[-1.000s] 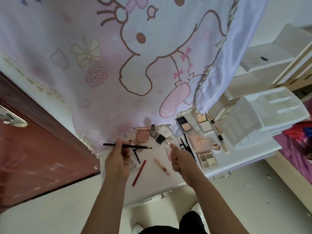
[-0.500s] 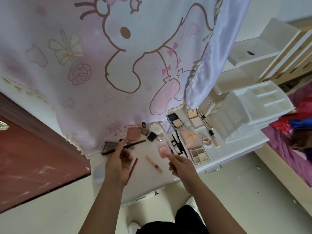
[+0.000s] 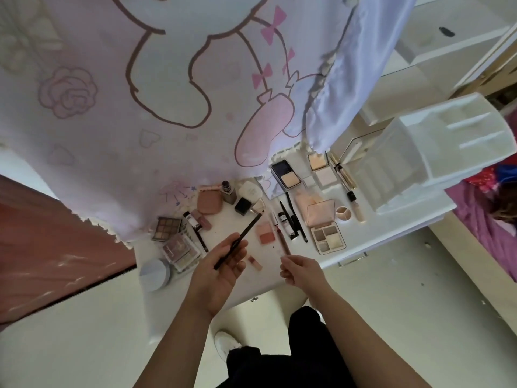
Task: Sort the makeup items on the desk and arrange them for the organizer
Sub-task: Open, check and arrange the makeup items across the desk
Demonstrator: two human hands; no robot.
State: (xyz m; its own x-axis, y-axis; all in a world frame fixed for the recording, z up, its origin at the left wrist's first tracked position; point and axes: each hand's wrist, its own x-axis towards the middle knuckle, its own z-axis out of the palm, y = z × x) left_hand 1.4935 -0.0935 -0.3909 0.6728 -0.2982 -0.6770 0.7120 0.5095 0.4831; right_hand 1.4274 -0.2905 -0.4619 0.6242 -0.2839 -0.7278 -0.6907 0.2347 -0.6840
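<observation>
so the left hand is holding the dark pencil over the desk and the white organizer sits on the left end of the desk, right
Not quite. The left hand does hold the dark pencil over the desk, but the white organizer sits on the right end of the desk, not the left. The head view shows it past the palettes, toward the bed side.

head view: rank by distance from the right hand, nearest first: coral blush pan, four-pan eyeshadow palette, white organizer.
From the right hand:
1. Coral blush pan, up and left of it.
2. Four-pan eyeshadow palette, up and right.
3. White organizer, far right end of the desk.
</observation>
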